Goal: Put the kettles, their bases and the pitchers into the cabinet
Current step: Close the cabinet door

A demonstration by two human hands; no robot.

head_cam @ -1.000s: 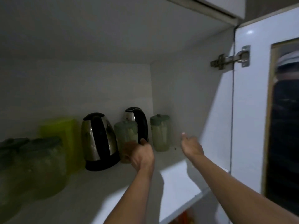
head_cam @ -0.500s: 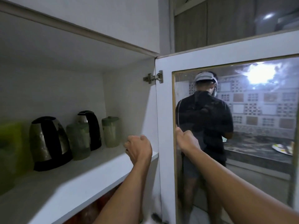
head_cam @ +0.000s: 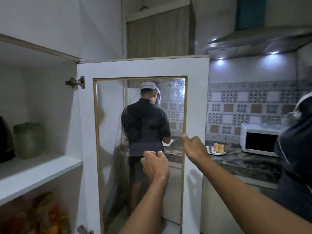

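The white cabinet (head_cam: 38,171) stands open at the left. On its shelf sits a green-lidded translucent pitcher (head_cam: 27,140). Beside it, cut by the left edge, is the dark side of a kettle (head_cam: 5,141). The cabinet's glass-panelled door (head_cam: 195,102) swings out toward me. My left hand (head_cam: 155,166) is a closed fist in front of the glass and holds nothing. My right hand (head_cam: 194,147) hangs with curled fingers in front of the door's right stile. Whether it touches the door is unclear.
Through the glass a person (head_cam: 146,125) stands with their back turned. Another person (head_cam: 297,157) fills the right edge. A white microwave (head_cam: 260,142) and a plate of food (head_cam: 217,150) sit on the dark marble counter (head_cam: 244,164). Colourful packets (head_cam: 47,213) lie on the lower shelf.
My view has swung right, from the shelf to the door and the kitchen. Both hands have drawn back out of the cabinet and now sit in front of the door.
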